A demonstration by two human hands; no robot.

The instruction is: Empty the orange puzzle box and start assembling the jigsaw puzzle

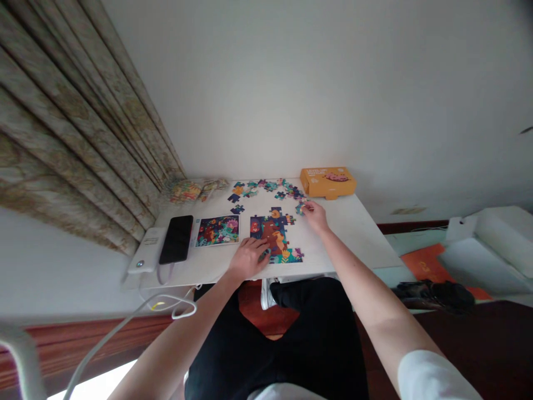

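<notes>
A partly joined jigsaw puzzle (272,233) lies on the white table (345,239), with a dark blue, brown and orange picture. My left hand (250,256) lies over its lower left part, fingers stretched out flat on it. To the right of the joined part, my right hand (316,216) has its fingers bent round a small teal puzzle piece (299,209) close to the tabletop. Behind both hands, several loose puzzle pieces (270,186) spread in an arc. A reference picture card (217,230) lies left of the puzzle.
An orange puzzle box (328,181) stands at the back right against the wall. On the left are a black phone (176,239), a white box-shaped device (146,250) and a clear plastic bag (185,190). A white cable (162,300) hangs below the table's front left edge.
</notes>
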